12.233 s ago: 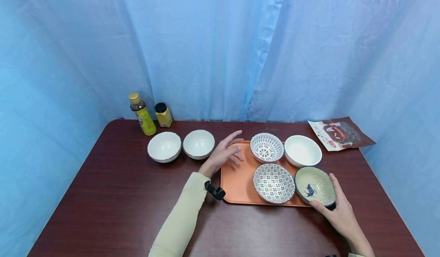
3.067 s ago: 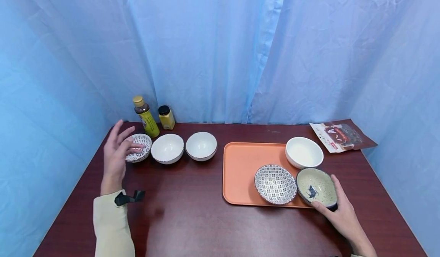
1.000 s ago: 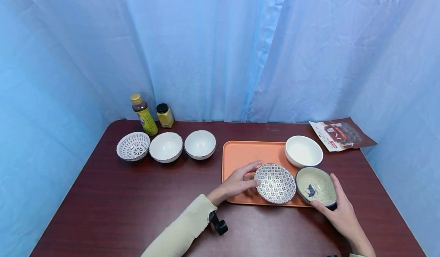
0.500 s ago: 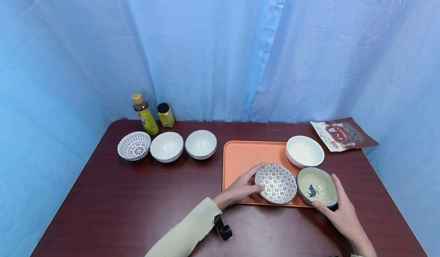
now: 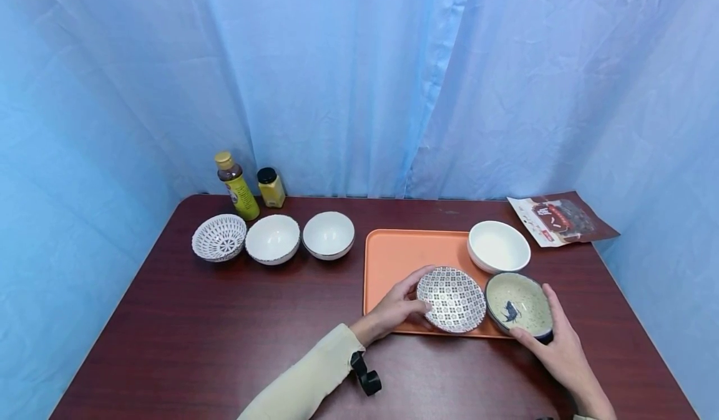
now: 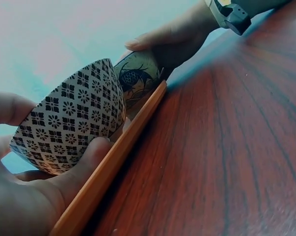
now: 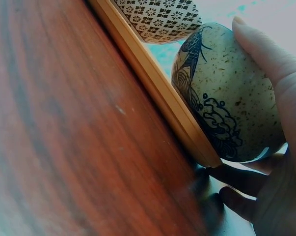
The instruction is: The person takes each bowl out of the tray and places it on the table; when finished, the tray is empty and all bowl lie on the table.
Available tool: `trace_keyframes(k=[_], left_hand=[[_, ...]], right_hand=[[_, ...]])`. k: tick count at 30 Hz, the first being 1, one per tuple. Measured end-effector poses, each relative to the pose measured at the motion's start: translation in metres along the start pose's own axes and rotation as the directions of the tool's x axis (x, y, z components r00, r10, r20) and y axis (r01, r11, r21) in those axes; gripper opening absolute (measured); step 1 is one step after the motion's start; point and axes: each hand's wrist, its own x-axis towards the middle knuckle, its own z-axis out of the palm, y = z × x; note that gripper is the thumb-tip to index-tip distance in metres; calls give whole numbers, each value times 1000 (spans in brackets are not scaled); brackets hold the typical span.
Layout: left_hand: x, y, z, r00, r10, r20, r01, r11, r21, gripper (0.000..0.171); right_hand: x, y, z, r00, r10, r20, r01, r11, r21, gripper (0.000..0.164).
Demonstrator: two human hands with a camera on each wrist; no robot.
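Note:
My left hand (image 5: 396, 307) grips the near left side of a bowl with a black-and-white floral grid (image 5: 452, 299), which sits at the front of the orange tray (image 5: 387, 261). In the left wrist view, the thumb lies low against this grid-patterned bowl (image 6: 74, 115), with fingers round its far side. My right hand (image 5: 558, 348) holds the right side of a speckled green bowl (image 5: 525, 298) with a dark blue fish drawing. The right wrist view has the green bowl (image 7: 231, 93) at the tray's corner, fingers partly under it. Behind it stands a plain white bowl (image 5: 498, 247).
At the back left, a lattice-patterned bowl (image 5: 219, 238) and two white bowls, one left (image 5: 273, 239) and one right (image 5: 328, 235), form a row. Behind them stand a yellow-labelled bottle (image 5: 238, 189) and a black-capped jar (image 5: 271, 189). A brown food packet (image 5: 564, 219) lies back right.
The lattice-patterned bowl has gone from the tray to the left end of the row. My left hand has come back and taken hold of the grid-patterned bowl. My right hand stays put.

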Motion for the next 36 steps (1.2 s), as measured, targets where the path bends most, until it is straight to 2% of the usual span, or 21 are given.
trace_keyframes(k=[8,14,21,25,29,36], left_hand=[[-2,0,0,997,22,-69,-25,999,-38,79],[-5,8,-7,993,39,-113,-43,999,-31,79],[-14,20,-20,988,73,-133,-80,996,-49,80],[-20,26,-30,984,94,-149,-99,995,-26,79],[-27,33,-39,981,87,-173,-90,996,-5,79],[-39,37,-52,972,95,-213,-103,994,-25,82]], right_hand=[[0,-1,0,999,27,20,-27,1000,2,102],[2,-1,-1,999,33,29,-33,999,13,103],[4,-2,-3,998,44,44,-45,999,18,103],[4,-2,-3,997,49,52,-50,999,18,104],[4,-1,-3,997,55,58,-56,998,17,104],[1,0,-1,998,42,42,-42,999,4,103]])
